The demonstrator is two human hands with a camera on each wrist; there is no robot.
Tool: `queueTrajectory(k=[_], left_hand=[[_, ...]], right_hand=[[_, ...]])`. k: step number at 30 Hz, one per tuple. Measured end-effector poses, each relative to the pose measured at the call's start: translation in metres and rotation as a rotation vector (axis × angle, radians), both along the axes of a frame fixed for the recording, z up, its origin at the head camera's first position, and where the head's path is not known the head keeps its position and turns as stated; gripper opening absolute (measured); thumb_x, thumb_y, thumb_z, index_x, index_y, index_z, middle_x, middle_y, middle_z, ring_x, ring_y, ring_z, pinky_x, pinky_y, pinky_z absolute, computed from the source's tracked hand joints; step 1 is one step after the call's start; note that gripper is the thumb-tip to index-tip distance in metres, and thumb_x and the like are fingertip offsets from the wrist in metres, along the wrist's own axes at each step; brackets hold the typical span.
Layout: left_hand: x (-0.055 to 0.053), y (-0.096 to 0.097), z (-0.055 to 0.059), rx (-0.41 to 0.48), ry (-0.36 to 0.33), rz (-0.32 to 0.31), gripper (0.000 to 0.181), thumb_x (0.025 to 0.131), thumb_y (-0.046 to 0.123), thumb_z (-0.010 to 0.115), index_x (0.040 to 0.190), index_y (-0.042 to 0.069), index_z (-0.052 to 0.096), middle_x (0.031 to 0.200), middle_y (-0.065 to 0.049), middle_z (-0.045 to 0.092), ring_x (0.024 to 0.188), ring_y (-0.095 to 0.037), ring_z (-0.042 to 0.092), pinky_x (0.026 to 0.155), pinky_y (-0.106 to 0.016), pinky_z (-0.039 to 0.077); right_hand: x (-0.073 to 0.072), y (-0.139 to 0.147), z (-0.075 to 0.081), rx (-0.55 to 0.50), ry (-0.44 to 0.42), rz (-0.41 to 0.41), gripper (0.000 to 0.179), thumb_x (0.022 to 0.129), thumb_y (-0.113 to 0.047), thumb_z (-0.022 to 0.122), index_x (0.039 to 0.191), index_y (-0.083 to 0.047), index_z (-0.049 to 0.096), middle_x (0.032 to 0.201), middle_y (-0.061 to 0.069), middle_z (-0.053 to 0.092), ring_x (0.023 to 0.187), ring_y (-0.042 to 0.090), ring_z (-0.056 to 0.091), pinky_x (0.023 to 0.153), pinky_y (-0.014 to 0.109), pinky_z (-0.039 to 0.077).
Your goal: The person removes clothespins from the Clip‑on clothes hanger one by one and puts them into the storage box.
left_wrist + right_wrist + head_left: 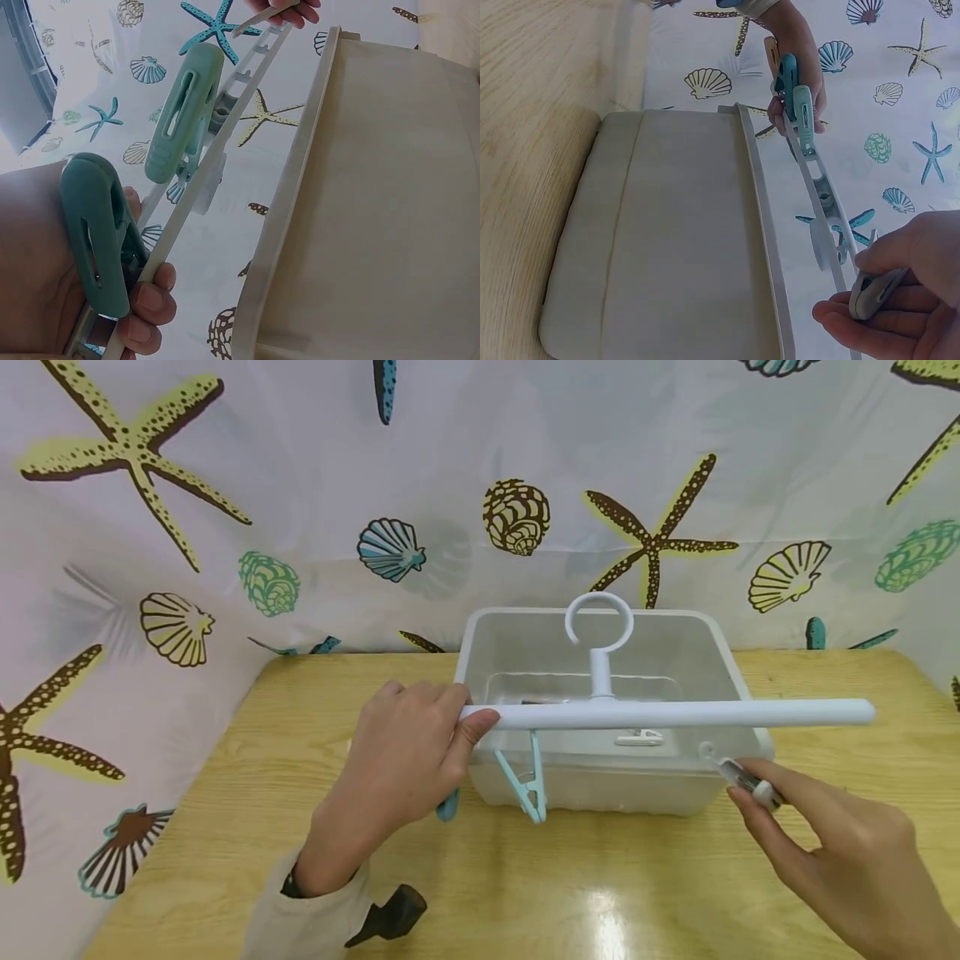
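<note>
My left hand grips the left end of a white hanger, held level above a plastic bin with its hook upward. A light teal clip hangs from the bar just right of that hand. Beside the fingers is a darker teal clip, mostly hidden in the head view. The right wrist view also shows a tan clip by the left hand. Below the bar's right half, my right hand pinches a grey-white clip between thumb and fingers, close to the hanger's slotted underside.
The translucent bin stands on the wooden table beneath the hanger. Inside it lies a white clip. A black object shows beside the left sleeve. Behind the table hangs a curtain printed with shells and starfish.
</note>
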State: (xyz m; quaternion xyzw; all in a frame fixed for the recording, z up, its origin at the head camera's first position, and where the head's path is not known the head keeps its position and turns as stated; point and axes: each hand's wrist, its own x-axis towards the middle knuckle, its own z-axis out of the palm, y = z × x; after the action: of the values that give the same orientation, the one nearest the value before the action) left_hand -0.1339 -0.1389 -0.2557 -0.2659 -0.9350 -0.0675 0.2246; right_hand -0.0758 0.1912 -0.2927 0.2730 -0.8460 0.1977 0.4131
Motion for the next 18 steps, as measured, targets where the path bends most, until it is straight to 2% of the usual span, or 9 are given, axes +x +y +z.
queueTrajectory(k=[8,18], left_hand=[[-0.0006,0.0000,0.0009,0.002,0.003,0.006,0.043,0.099,0.036,0.053,0.064,0.013,0.043,0.052,0.004,0.036,0.047,-0.014,0.037,0.052,-0.030,0.029],[0.0053,-0.0014,0.0001,-0.006,-0.025,0.020,0.041,0.099,0.036,0.053,0.066,0.014,0.044,0.055,0.005,0.037,0.051,-0.014,0.039,0.055,-0.030,0.030]], right_hand=[[-0.0054,0.0032,-0.0029,0.015,0.025,0.013,0.051,0.100,-0.046,0.045,0.091,-0.004,0.072,0.070,-0.001,0.069,0.054,0.006,0.060,0.048,0.017,0.045],[-0.0093,0.0037,-0.0062,0.021,0.024,0.054,0.050,0.101,-0.045,0.045,0.093,-0.005,0.073,0.078,0.001,0.073,0.063,0.007,0.066,0.057,0.013,0.048]])
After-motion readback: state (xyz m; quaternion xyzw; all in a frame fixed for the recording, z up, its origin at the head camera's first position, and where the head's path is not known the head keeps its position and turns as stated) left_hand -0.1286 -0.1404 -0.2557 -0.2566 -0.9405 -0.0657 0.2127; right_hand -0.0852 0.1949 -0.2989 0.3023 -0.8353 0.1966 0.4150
